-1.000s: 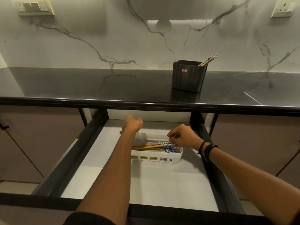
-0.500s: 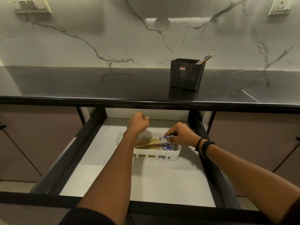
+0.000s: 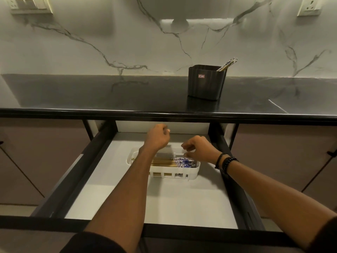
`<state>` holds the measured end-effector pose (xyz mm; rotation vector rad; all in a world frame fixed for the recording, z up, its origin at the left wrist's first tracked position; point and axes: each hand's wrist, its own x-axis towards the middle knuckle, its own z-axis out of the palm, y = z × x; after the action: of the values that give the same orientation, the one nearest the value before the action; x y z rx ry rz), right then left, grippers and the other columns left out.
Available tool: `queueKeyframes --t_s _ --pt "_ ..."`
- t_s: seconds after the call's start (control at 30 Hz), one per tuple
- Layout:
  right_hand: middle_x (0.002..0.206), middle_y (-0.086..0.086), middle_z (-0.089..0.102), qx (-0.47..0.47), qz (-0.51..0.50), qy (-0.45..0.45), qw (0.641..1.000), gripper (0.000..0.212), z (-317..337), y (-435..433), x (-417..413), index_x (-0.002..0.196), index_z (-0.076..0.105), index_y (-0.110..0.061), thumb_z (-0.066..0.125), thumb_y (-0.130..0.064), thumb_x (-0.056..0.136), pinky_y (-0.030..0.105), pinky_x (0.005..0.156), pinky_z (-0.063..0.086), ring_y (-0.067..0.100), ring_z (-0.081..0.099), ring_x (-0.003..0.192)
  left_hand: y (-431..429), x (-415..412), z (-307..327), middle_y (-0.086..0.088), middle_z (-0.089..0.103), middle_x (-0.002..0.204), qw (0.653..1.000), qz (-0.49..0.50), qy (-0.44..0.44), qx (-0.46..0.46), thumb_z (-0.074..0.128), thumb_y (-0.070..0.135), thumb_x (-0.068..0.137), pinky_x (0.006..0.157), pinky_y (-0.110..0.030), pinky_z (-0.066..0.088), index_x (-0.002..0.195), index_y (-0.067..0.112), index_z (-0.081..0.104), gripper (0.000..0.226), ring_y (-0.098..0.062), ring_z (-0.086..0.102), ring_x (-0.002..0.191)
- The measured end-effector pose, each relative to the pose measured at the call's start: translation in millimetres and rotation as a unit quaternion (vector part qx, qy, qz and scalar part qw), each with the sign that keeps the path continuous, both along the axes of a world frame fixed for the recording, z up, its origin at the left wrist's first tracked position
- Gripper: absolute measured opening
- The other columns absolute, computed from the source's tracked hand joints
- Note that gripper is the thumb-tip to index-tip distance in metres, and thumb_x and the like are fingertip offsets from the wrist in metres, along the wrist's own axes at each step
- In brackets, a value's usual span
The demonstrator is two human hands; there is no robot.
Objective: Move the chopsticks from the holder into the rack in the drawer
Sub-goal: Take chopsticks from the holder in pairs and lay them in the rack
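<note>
A white plastic rack (image 3: 191,175) sits in the open drawer (image 3: 182,203), with several blue-patterned wooden chopsticks (image 3: 175,162) lying flat in it. My left hand (image 3: 157,136) hovers over the rack's far side as a loose fist holding nothing. My right hand (image 3: 198,148) is just above the rack's right end, with thumb and forefinger slightly apart and nothing between them. The dark holder (image 3: 207,82) stands on the black counter (image 3: 91,92). A few chopsticks (image 3: 228,63) poke out of its right corner.
The counter's front edge overhangs the back of the drawer just above my hands. Dark drawer rails (image 3: 235,179) run down both sides. Closed cabinet doors (image 3: 36,152) flank the drawer. A marble wall with sockets (image 3: 309,6) rises behind the counter.
My right hand has let go of the chopsticks it was laying in the rack and lifted slightly. My left hand has risen and drifted back toward the counter edge.
</note>
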<state>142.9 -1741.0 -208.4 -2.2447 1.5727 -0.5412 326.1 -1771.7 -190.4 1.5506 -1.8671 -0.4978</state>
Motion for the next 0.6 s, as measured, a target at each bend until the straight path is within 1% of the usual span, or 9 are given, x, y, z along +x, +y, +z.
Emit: queueKeyframes --t_s 0.1,0.17,0.23,0.3,0.37,0.4,0.43,0.5,0.6 --pt "0.113 0.01 0.071 -0.06 -0.031 -0.054 0.996 0.032 20 2 -5 0.116 0.068 -0.006 0.072 -0.015 0.085 0.028 0.093 0.054 0.017 0.068 0.1 5 -8 13 -0.007 0.066 0.111 0.988 0.017 -0.048 -0.148 0.051 0.021 0.098 0.087 -0.033 0.048 0.119 0.012 0.06 0.025 -0.02 0.058 0.104" --pt "0.102 0.008 0.075 -0.12 -0.059 -0.108 0.985 0.025 39 2 -10 0.107 0.073 -0.007 0.074 -0.014 0.083 0.029 0.089 0.056 0.015 0.07 0.091 6 -15 23 -0.004 0.065 0.112 0.964 0.021 -0.061 -0.259 0.055 0.021 0.095 0.092 -0.034 0.044 0.116 0.014 0.063 0.024 -0.02 0.054 0.109" --pt "0.092 0.006 0.076 -0.164 -0.08 -0.158 0.971 0.02 60 -1 -20 0.1 0.075 -0.008 0.075 -0.013 0.082 0.028 0.084 0.058 0.012 0.071 0.082 4 -23 33 -0.003 0.063 0.117 0.953 0.006 -0.049 -0.299 0.056 0.022 0.094 0.097 -0.033 0.041 0.117 0.015 0.062 0.025 -0.02 0.052 0.115" --pt "0.092 0.008 0.076 -0.185 -0.098 -0.191 0.959 0.02 82 -7 -32 0.1 0.075 -0.007 0.075 -0.014 0.082 0.029 0.083 0.059 0.015 0.072 0.083 -3 -27 42 -0.005 0.059 0.129 0.963 -0.014 -0.056 -0.263 0.055 0.026 0.095 0.105 -0.036 0.037 0.125 0.013 0.058 0.033 -0.021 0.047 0.126" --pt "0.094 0.01 0.075 -0.189 -0.135 -0.231 0.945 0.023 105 -18 -46 0.103 0.074 -0.006 0.076 -0.016 0.083 0.033 0.085 0.059 0.018 0.072 0.086 -13 -29 51 -0.007 0.049 0.144 0.975 -0.032 -0.103 -0.194 0.054 0.035 0.096 0.114 -0.04 0.029 0.135 0.012 0.051 0.046 -0.024 0.036 0.138" --pt "0.093 0.011 0.075 -0.187 -0.158 -0.259 0.934 0.024 115 -26 -53 0.104 0.073 -0.006 0.076 -0.017 0.082 0.035 0.087 0.059 0.02 0.072 0.086 -19 -30 56 -0.008 0.045 0.147 0.978 -0.04 -0.137 -0.151 0.054 0.039 0.095 0.115 -0.042 0.028 0.138 0.013 0.048 0.051 -0.026 0.034 0.14" --pt "0.093 0.01 0.075 -0.182 -0.178 -0.283 0.925 0.026 123 -33 -60 0.106 0.072 -0.006 0.076 -0.017 0.082 0.037 0.088 0.058 0.021 0.072 0.087 -24 -31 62 -0.009 0.045 0.146 0.978 -0.046 -0.175 -0.105 0.055 0.043 0.094 0.112 -0.043 0.032 0.138 0.014 0.048 0.053 -0.027 0.037 0.137" --pt "0.091 0.007 0.074 -0.171 -0.208 -0.313 0.911 0.031 137 -50 -72 0.11 0.07 -0.007 0.076 -0.02 0.083 0.039 0.091 0.057 0.021 0.072 0.09 -30 -34 71 -0.009 0.057 0.13 0.967 -0.044 -0.247 -0.045 0.058 0.043 0.092 0.099 -0.041 0.044 0.13 0.016 0.055 0.047 -0.028 0.053 0.12" --pt "0.095 0.007 0.074 -0.161 -0.257 -0.342 0.89 0.04 152 -79 -86 0.117 0.066 -0.008 0.075 -0.027 0.083 0.04 0.095 0.054 0.021 0.07 0.094 -36 -42 83 -0.009 0.069 0.109 0.952 -0.014 -0.302 -0.056 0.067 0.028 0.087 0.084 -0.038 0.052 0.113 0.015 0.068 0.029 -0.028 0.064 0.1"
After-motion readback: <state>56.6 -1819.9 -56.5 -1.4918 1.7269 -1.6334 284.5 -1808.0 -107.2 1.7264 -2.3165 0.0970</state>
